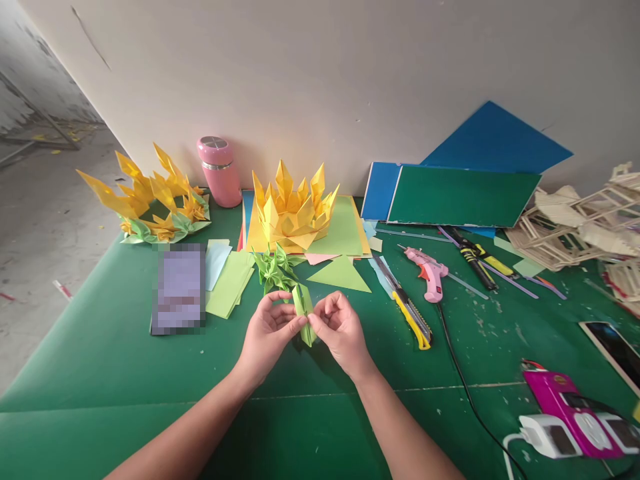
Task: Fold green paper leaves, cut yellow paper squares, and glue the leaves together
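Both my hands meet over the green table (100, 373), pinching a small folded light-green paper piece (303, 308) between them. My left hand (269, 333) grips its left side with thumb and fingers closed. My right hand (341, 328) holds the right side the same way. Just behind the piece lies a finished green folded paper cluster (274, 268). Further back stands a yellow paper crown shape (291, 207) on coloured sheets.
A yellow and green paper flower (150, 200) and pink flask (220, 171) sit at back left. Light-green sheets (230, 283), a blurred card (179, 288), utility knife (410, 310), pink glue gun (427, 272) with cord, blue and green boards (457, 195), stick models (575, 227), power strip (565, 427).
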{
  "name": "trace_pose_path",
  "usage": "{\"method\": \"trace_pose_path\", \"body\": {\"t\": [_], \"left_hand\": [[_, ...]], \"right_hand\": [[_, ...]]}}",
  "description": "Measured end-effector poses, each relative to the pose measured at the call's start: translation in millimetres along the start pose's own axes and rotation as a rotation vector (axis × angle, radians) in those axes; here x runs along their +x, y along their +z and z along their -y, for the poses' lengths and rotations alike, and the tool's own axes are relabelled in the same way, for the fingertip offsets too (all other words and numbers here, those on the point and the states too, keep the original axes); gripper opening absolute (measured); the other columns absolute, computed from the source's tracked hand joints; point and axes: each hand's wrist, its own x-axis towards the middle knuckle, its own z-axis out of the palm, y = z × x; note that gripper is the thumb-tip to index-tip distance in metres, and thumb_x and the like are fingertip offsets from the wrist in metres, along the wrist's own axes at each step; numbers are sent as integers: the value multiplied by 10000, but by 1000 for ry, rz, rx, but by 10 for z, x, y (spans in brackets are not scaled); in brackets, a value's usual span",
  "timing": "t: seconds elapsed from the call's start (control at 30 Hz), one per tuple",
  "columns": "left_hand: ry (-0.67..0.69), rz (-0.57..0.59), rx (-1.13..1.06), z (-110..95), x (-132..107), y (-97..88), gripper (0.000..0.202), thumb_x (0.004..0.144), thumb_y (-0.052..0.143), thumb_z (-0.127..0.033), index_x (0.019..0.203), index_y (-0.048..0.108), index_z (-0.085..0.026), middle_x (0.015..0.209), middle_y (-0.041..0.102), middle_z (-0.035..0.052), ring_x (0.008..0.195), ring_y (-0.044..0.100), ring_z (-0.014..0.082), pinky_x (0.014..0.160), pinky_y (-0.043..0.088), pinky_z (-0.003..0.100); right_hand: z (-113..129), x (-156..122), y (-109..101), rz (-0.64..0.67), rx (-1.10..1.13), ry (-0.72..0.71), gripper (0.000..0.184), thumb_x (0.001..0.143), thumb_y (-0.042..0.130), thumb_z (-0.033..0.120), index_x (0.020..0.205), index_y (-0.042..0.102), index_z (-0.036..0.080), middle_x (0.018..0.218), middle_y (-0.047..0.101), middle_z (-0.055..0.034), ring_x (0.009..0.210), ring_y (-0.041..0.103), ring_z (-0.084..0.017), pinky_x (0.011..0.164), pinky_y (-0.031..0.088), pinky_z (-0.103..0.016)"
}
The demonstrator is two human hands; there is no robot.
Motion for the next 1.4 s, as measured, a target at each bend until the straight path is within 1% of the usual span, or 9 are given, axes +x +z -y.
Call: {"method": "trace_pose_path", "body": {"t": [0.13, 0.27, 0.4, 0.5, 0.73, 0.9, 1.0, 1.2, 1.4], "left_hand": [[-19, 9, -5, -22, -13, 1, 494, 562, 834, -321, 912, 509, -195, 682, 677, -29, 645, 633, 116, 620, 491, 221], [-29, 12, -32, -52, -19, -2, 476, 592, 822, -334, 909, 497, -193, 680, 667, -29, 623, 610, 109, 596, 464, 214], [7, -30, -53, -48, -20, 3, 471, 596, 815, -316, 902, 476, -204, 671, 647, -44, 594, 587, 102, 565, 441, 210], [39, -51, -68, -22, -29, 15, 485, 595, 811, -306, 903, 448, -215, 667, 642, -56, 591, 577, 92, 555, 441, 198], [94, -78, -72, 11, -73, 59, 442, 638, 775, -291, 880, 411, -228, 674, 621, -69, 603, 580, 84, 555, 453, 188], [202, -103, 15, 14, -108, 80, 431, 642, 774, -292, 846, 398, -240, 719, 622, -52, 661, 638, 122, 551, 483, 207], [227, -123, 57, 4, -99, 63, 440, 633, 781, -288, 847, 400, -242, 737, 624, -49, 665, 642, 122, 557, 497, 210], [139, -86, -11, -28, -25, 11, 470, 623, 789, -299, 869, 392, -242, 675, 629, -73, 587, 618, 100, 537, 479, 198], [23, -47, -113, -3, -19, 20, 526, 593, 809, -314, 897, 387, -236, 702, 667, -55, 579, 634, 110, 558, 492, 217]], "right_hand": [[-18, -6, 6, 8, -36, -30, 345, 720, 698, 300, 702, 361, 227, 668, 494, 63, 549, 433, -73, 510, 384, -187], [-19, 3, 12, 22, -103, -14, 286, 715, 702, 375, 775, 467, 223, 713, 528, 34, 594, 490, -96, 543, 427, -213], [-5, -4, 4, 116, -243, 23, 258, 768, 644, 441, 759, 536, 206, 658, 525, 23, 579, 492, -109, 533, 424, -227], [1, -23, 4, 146, -315, 10, 252, 797, 616, 431, 730, 542, 200, 630, 517, 24, 569, 487, -111, 532, 419, -232], [-19, -34, 32, 146, -269, 39, 259, 765, 647, 437, 765, 556, 195, 663, 540, 16, 592, 510, -122, 565, 439, -247], [-12, -36, 44, 191, -297, 29, 303, 816, 594, 495, 793, 574, 193, 660, 546, 14, 575, 482, -117, 547, 415, -241], [-14, -39, 48, 181, -323, 1, 306, 844, 556, 497, 798, 576, 194, 653, 547, 13, 578, 484, -121, 547, 408, -240], [-22, -37, 37, 171, -319, 12, 259, 834, 564, 451, 786, 572, 196, 675, 552, 5, 597, 502, -126, 552, 418, -241], [-10, -31, 15, 221, -405, 11, 239, 832, 536, 421, 757, 511, 195, 617, 490, 33, 541, 430, -104, 496, 357, -223]]}}
